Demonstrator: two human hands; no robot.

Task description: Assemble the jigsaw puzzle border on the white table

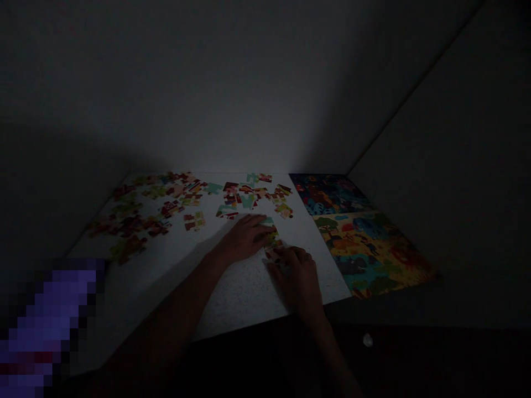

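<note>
Closest to the camera, a pixelated purple blur [50,326] fills the lower left corner, and two bare forearms [166,315] reach in from the near side. The left hand [246,239] lies palm down, its fingers [259,229] loosely spread toward a small joined cluster of jigsaw pieces [271,239]. The right hand [295,276] sits just beside it, its fingers [282,257] curled down onto the cluster's near side. The dim light hides whether either hand has hold of a piece. The cluster lies toward the right of a speckled white table [236,293], with loose jigsaw pieces [136,221] scattered left and far of it. Two colourful illustrated puzzle pictures lie at the right, one dark blue [329,193] and one yellow [369,254].
</note>
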